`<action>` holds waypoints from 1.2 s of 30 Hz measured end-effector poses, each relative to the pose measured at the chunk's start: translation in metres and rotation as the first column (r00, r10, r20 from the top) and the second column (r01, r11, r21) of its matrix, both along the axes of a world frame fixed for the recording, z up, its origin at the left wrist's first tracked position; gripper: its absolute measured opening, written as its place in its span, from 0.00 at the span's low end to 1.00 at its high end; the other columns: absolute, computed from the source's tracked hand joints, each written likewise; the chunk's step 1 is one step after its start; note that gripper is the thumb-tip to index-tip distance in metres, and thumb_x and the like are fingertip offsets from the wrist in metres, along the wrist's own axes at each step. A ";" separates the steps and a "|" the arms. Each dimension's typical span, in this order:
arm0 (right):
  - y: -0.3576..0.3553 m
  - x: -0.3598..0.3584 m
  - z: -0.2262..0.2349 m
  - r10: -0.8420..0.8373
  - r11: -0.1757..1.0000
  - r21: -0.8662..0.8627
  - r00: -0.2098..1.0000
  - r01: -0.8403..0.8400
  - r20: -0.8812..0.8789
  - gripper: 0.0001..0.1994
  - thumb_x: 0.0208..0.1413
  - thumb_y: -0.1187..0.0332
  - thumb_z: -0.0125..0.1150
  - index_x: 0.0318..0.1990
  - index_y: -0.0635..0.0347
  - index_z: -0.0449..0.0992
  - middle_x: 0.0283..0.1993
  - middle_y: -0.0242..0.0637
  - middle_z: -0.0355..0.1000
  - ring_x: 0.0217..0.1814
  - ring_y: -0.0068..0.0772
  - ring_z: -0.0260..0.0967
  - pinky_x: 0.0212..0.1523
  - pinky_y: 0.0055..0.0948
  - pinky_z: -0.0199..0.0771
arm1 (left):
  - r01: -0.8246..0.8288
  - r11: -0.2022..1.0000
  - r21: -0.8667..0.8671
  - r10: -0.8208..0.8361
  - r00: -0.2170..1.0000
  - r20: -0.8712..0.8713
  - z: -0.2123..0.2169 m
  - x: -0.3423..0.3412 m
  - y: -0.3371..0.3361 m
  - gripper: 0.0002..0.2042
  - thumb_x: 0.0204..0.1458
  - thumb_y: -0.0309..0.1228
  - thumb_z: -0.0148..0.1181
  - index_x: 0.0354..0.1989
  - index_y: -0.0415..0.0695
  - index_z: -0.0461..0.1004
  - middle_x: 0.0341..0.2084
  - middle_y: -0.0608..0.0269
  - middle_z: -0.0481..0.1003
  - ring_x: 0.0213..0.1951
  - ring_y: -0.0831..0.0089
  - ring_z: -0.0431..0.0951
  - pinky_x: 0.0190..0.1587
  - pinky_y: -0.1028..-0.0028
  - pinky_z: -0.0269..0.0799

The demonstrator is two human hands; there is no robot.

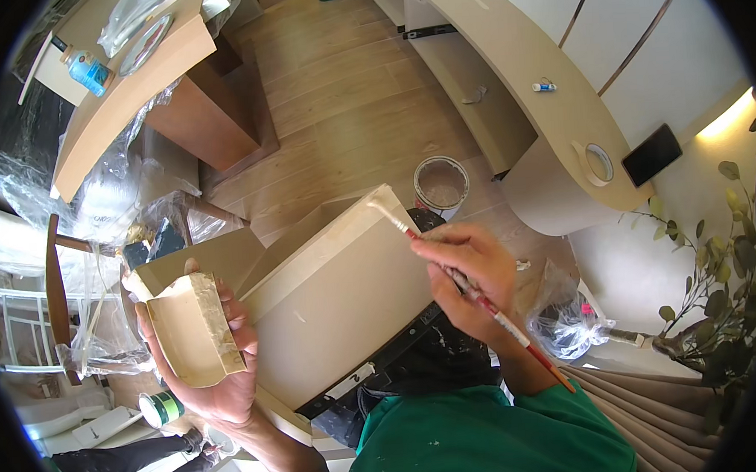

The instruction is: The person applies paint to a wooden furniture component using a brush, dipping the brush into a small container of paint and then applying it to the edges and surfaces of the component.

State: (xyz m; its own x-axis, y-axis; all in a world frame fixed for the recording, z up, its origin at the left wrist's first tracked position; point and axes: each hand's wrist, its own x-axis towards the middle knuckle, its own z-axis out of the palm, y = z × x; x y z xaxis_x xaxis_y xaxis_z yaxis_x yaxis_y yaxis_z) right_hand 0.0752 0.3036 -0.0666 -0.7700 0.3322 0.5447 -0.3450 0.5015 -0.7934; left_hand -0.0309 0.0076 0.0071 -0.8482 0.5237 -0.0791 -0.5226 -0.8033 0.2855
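My left hand (220,400) supports a small open paint tray (191,335) from below, fingers curled round its sides; beige paint coats the inside. In my right hand (474,274) is a thin paintbrush (534,353) with a red, white and orange handle, gripped between thumb and fingers. Its pale bristles meet the top edge of a beige drawer (338,294), near the far corner. The drawer lies tilted in front of me, with a black metal runner (364,373) along its near side. Lighter, wet-looking paint shows along the top edge.
A paint bucket (442,186) stands on the wooden floor beyond the drawer. A curved counter (551,111) at right carries a tape roll (598,164) and a phone (652,155). Plastic-wrapped furniture (100,310), a green can (160,408) and another person's dark-trousered legs (121,467) are at left.
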 end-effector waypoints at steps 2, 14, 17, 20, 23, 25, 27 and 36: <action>0.005 -0.002 0.002 -0.041 0.999 0.011 0.999 0.041 -0.002 0.18 0.55 0.86 0.66 0.52 0.61 0.85 0.50 0.42 0.77 0.45 0.34 0.79 0.44 0.27 0.79 | -0.001 1.000 -0.001 0.001 1.000 -0.004 0.000 0.000 0.000 0.39 0.71 0.61 0.45 0.79 0.44 0.56 0.59 0.47 0.68 0.53 0.56 0.68 0.49 0.59 0.72; 0.010 0.000 0.007 -0.063 0.998 0.002 0.998 0.063 -0.005 0.18 0.53 0.86 0.66 0.51 0.63 0.85 0.51 0.43 0.77 0.46 0.36 0.79 0.47 0.29 0.79 | -0.007 1.000 -0.005 0.007 1.000 0.000 0.000 0.000 -0.001 0.38 0.71 0.61 0.45 0.79 0.44 0.57 0.59 0.47 0.68 0.52 0.57 0.68 0.50 0.59 0.72; 0.007 -0.001 0.005 -0.053 0.998 0.026 0.999 0.053 0.005 0.18 0.53 0.86 0.66 0.51 0.62 0.85 0.50 0.43 0.77 0.48 0.37 0.79 0.48 0.29 0.78 | 0.001 1.000 0.013 -0.001 1.000 -0.006 -0.001 -0.001 -0.001 0.38 0.71 0.61 0.46 0.78 0.44 0.57 0.60 0.47 0.68 0.53 0.57 0.68 0.51 0.59 0.71; 0.008 0.002 0.004 -0.061 0.996 -0.058 0.998 0.062 0.026 0.18 0.52 0.86 0.66 0.51 0.62 0.85 0.50 0.42 0.78 0.49 0.38 0.79 0.49 0.30 0.78 | 0.012 1.000 0.024 -0.011 1.000 -0.016 -0.001 -0.001 -0.002 0.38 0.71 0.61 0.46 0.78 0.44 0.58 0.61 0.47 0.68 0.53 0.56 0.68 0.51 0.59 0.71; 0.007 0.001 0.009 -0.076 0.996 -0.034 0.997 0.076 0.002 0.18 0.52 0.85 0.67 0.50 0.62 0.85 0.49 0.42 0.78 0.49 0.38 0.79 0.50 0.31 0.79 | 0.020 0.999 0.032 -0.020 1.000 -0.011 -0.001 -0.002 -0.002 0.38 0.71 0.61 0.46 0.78 0.44 0.58 0.62 0.47 0.68 0.54 0.56 0.69 0.52 0.58 0.71; 0.010 0.003 0.009 -0.045 0.999 -0.028 0.998 0.046 0.033 0.17 0.53 0.85 0.67 0.50 0.62 0.86 0.48 0.42 0.79 0.49 0.38 0.79 0.50 0.31 0.79 | 0.033 0.999 0.041 -0.032 0.999 -0.016 -0.002 -0.003 -0.003 0.38 0.71 0.61 0.46 0.78 0.44 0.58 0.62 0.47 0.68 0.55 0.55 0.69 0.53 0.58 0.71; 0.011 0.003 0.009 -0.042 0.998 -0.036 0.999 0.043 0.030 0.17 0.53 0.84 0.66 0.50 0.62 0.86 0.48 0.42 0.79 0.48 0.37 0.79 0.49 0.30 0.79 | 0.029 0.999 0.034 -0.028 0.999 -0.019 -0.002 -0.002 -0.005 0.38 0.71 0.61 0.46 0.78 0.44 0.58 0.63 0.47 0.68 0.56 0.55 0.69 0.53 0.57 0.71; 0.021 -0.003 0.006 -0.014 0.992 -0.125 1.000 0.014 0.002 0.15 0.56 0.82 0.66 0.50 0.64 0.85 0.46 0.42 0.79 0.43 0.30 0.77 0.45 0.26 0.77 | 0.045 0.996 0.079 -0.043 0.999 -0.018 -0.003 -0.003 -0.003 0.39 0.71 0.60 0.46 0.80 0.44 0.54 0.65 0.44 0.67 0.57 0.55 0.69 0.56 0.56 0.71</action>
State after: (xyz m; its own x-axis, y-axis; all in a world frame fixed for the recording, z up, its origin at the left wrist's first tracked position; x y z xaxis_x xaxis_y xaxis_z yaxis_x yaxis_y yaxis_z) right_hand 0.0723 0.3245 -0.0606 -0.7656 0.4085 0.4970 -0.3372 0.4031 -0.8507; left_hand -0.0341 0.0049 0.0043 -0.8251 0.5645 -0.0224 -0.5537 -0.8002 0.2303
